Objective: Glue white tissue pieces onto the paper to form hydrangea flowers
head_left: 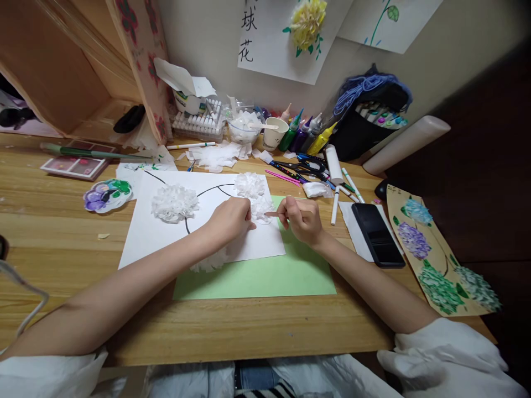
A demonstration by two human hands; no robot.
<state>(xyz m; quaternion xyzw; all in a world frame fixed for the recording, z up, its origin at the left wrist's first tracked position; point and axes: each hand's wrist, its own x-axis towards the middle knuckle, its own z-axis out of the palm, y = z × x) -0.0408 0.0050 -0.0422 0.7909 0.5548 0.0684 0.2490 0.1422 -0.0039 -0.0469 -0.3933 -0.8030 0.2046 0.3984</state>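
Observation:
White paper (141, 232) with dark drawn stems lies over a green sheet (265, 279). Fluffy white tissue flowers stand on it: one at the left (175, 203), one at the upper right (249, 185), and one near the lower edge, partly behind my left forearm. My left hand (232, 220) is closed beside the right-hand flower cluster, its fingertips hidden or too small to read. My right hand (301, 220) is curled with the index finger pointing left, and a thin brownish tip reaches the cluster's edge; what the fingers hold is unclear.
Behind the paper are tissue scraps (219, 156), a paper cup (274, 134), paint bottles (309, 135) and scissors (305, 167). To the right lie a phone (377, 235) and a finished flower picture (435, 249). A paint palette (107, 195) sits at the left.

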